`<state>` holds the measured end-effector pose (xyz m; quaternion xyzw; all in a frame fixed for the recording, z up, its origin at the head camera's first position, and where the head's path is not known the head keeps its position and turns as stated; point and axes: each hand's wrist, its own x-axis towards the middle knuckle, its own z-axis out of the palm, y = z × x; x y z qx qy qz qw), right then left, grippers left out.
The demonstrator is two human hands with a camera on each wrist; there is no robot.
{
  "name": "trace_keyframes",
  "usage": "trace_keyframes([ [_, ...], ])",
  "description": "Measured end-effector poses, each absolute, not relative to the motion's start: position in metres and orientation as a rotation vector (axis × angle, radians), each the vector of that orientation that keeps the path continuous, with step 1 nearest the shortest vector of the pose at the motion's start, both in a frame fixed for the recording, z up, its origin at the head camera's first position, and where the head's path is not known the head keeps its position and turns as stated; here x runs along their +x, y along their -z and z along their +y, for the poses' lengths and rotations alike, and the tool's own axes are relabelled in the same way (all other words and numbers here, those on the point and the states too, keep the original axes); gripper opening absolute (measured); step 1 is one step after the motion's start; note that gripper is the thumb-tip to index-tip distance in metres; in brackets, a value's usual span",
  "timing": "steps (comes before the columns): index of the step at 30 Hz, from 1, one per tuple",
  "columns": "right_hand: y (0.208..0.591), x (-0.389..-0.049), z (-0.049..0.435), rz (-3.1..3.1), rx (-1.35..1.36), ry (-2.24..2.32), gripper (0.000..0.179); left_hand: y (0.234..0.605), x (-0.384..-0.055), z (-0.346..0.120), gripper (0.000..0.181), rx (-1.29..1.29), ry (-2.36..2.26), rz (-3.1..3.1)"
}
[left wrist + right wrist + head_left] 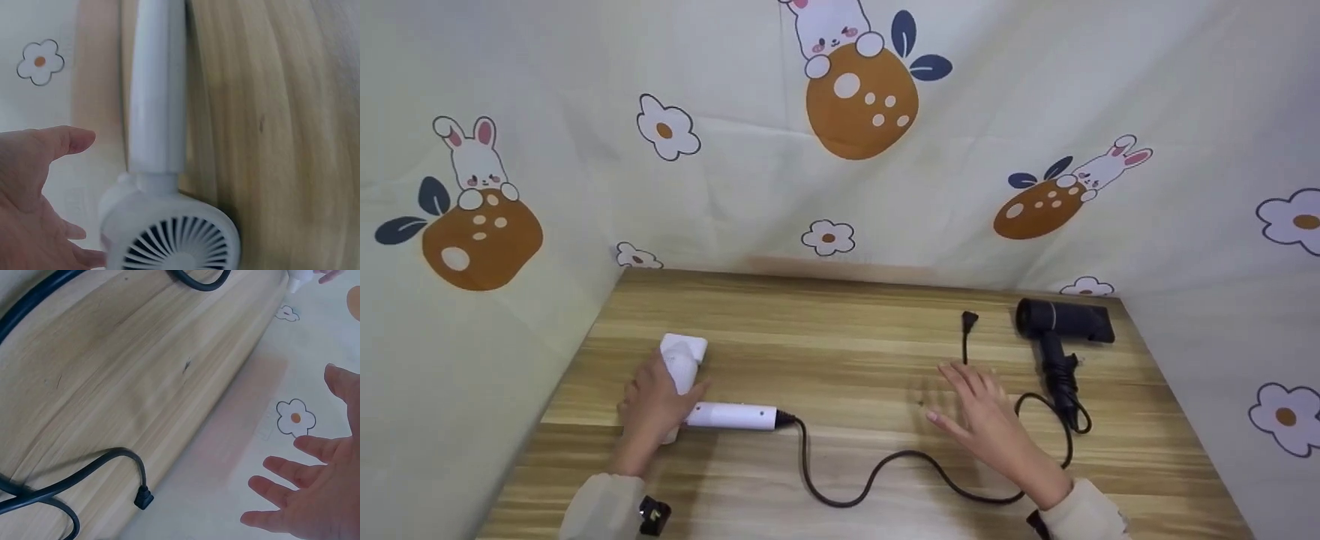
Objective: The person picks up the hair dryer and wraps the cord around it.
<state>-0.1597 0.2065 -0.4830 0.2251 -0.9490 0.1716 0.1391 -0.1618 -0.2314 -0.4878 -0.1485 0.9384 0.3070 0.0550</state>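
A white hair dryer (735, 415) lies at the left of the table, its handle pointing right and a flat nozzle at the far end. My left hand (651, 401) is over the dryer's body. In the left wrist view, the fingers of that hand (34, 191) are spread beside the dryer (157, 101), whose vented round end faces the camera. Whether they touch it is unclear. From the handle a black cord (844, 505) winds right, ending in a black plug (970, 321). Above the table near this cord, my right hand (990, 427) has its fingers extended, holding nothing.
A black hair dryer (1072, 319) lies at the back right, its own cord wound around the handle. Patterned cloth (735, 187) with rabbits, oranges and flowers hangs behind and beside the wooden table (810, 330).
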Motion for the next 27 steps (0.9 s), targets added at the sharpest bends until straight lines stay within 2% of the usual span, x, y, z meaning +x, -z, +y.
trace_keyframes([
  [4, 0.483, -0.156, 0.204, -2.741, 0.663, -0.499, 0.065, 0.495, -0.161, -0.240, 0.103, -0.487, -0.942, 2.800],
  [13, 0.485, -0.151, 0.201, -2.697, 0.713, -0.533, 0.064, 0.504, -0.161, -0.253, 0.088, -0.471, -1.118, 2.722],
  [21, 0.484, -0.148, 0.199, -2.775, 0.614, -0.616, 0.061, 0.510, -0.158, -0.253, 0.094, -0.516, -1.183, 2.741],
  [27, 0.480, -0.145, 0.196, -2.853, 0.533, -0.775, 0.055, 0.499, -0.158, -0.241, 0.095, -0.543, -1.289, 2.725],
])
